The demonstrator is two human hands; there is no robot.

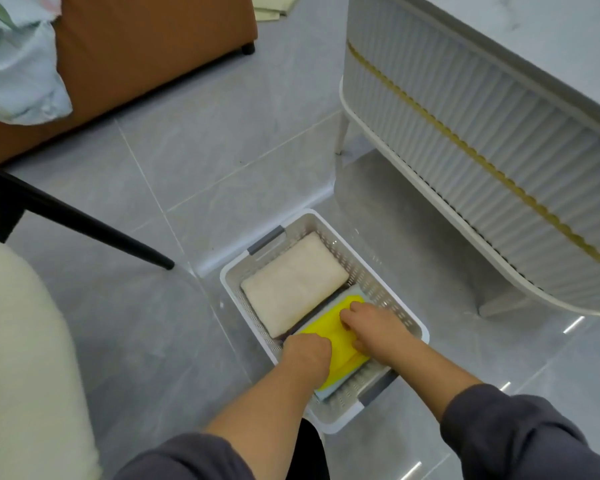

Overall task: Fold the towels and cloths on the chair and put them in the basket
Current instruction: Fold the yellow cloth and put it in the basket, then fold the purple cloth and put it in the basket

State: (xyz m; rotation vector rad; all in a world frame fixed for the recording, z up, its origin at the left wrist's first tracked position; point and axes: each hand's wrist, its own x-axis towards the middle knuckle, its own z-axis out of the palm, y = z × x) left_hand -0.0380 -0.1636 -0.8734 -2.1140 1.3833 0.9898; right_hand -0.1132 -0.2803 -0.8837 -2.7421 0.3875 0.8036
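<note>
Bright even daylight, glossy floor (pixel 222 168) glare, wide-angle edge bending

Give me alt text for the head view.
The left hand and right hand hold a folded yellow cloth in a white basket on the floor, beside a folded cream towel. A pale patterned cloth lies on brown furniture at upper left.

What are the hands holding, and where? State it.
The folded yellow cloth, in the basket: the left hand grips its left edge, the right hand its right edge.

Open-topped basket (pixel 361 268) sits between chair leg (pixel 84 225) and cabinet (pixel 482 133).
</note>
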